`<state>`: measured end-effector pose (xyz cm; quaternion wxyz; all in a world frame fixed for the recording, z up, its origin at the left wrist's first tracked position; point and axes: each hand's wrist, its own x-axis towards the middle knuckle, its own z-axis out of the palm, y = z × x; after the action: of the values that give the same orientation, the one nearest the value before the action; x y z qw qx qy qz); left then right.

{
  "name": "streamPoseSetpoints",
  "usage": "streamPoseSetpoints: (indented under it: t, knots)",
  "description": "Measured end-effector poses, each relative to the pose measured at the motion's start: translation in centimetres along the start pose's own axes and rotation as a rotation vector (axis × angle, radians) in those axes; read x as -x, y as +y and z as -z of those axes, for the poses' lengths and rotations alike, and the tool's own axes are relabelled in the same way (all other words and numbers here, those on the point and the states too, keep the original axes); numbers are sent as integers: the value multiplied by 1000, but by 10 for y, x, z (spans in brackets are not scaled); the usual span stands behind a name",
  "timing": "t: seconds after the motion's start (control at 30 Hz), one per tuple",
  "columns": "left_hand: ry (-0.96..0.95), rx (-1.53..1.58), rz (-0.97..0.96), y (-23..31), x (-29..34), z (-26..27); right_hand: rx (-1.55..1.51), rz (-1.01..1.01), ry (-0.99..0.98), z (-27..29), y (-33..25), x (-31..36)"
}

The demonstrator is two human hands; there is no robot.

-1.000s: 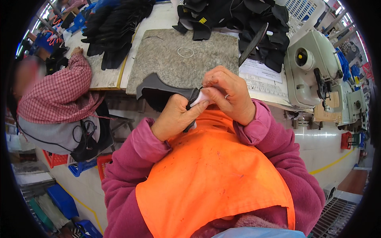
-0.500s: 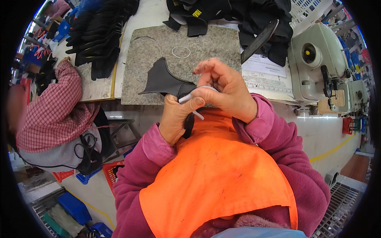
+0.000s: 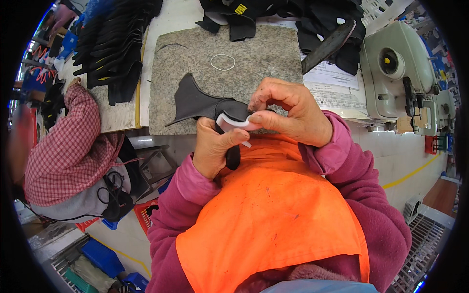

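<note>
A black sewn piece (image 3: 193, 100), which resembles part of a shoe upper, hangs between my hands over the near edge of a grey stone slab (image 3: 181, 53). Along its near side curves a stiff white strip (image 3: 227, 122). My left hand (image 3: 212, 149) is closed on the black piece, its thumb pressing the white strip's lower end. With thumb and bent fingers, my right hand (image 3: 298, 112) pinches the strip's other end against the black material. The fingers beneath the piece are hidden.
A thin white ring (image 3: 223, 70) lies on the slab. Black pieces are stacked at left (image 3: 110, 53) and heaped at the back (image 3: 283, 7). A dark blade-like tool (image 3: 328, 46) points toward the slab. A sewing machine (image 3: 395, 73) stands right; a co-worker's checked sleeve (image 3: 73, 136) is at left.
My right hand has moved slightly right and down, its raised fingers now curled over the edge. More of the white strip shows, bent in a curve along the black piece.
</note>
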<state>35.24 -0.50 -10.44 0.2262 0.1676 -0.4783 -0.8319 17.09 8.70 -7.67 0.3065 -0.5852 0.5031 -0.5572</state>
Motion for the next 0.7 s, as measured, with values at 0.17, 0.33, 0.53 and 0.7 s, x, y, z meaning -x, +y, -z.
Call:
streamPoseSetpoints:
  t: [0.17,0.33,0.53,0.7]
  knots:
    - [56,-118,85,8,-6,-3,134,43,-23,2,5,-5]
    - [45,-237,124,17,-17,1,295,159,17,2,8,-17]
    - [-229,-642,44,31,-37,10,548,453,-253,30,-22,-57]
    - [-623,-1179,-346,39,-42,6,772,581,-556,23,-49,-83]
